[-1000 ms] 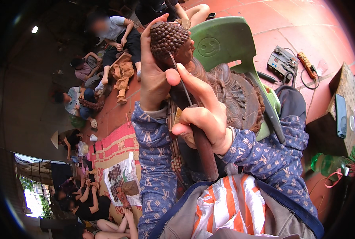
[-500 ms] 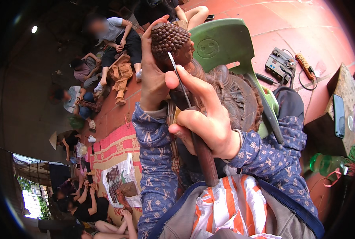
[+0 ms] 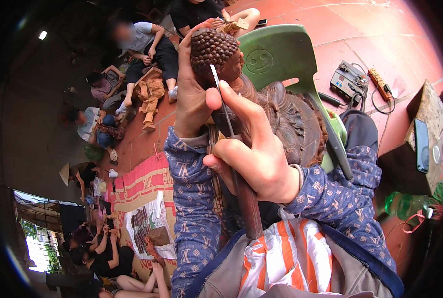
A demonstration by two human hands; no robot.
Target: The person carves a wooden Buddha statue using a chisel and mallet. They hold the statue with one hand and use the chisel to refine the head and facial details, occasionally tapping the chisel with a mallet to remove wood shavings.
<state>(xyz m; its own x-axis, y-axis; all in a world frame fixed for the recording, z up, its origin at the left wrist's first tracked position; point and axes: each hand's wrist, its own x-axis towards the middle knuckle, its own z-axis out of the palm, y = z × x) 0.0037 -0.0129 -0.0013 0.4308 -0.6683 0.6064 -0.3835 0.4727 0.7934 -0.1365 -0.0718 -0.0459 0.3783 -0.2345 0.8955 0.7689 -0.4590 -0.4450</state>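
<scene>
A dark brown carved wooden statue lies across my lap, its head with knobbly curls pointing away from me. My left hand wraps round the side and back of that head, fingers reaching up past the curls. In my right hand is a carving chisel with a long dark wooden handle and a thin steel blade. The blade's tip meets the head just below the curls. My right index finger lies along the blade near my left thumb. Part of the statue's body is hidden behind my right hand.
A green plastic chair stands behind the statue. On the right are a grey power box, an orange power strip, a phone on a wooden block and a green bottle. A mat with tools lies left; several people sit beyond.
The chisel's handle end has swung slightly to the left, and my right hand has shifted a little with it. The tip stays near the same spot; my left hand still holds the head.
</scene>
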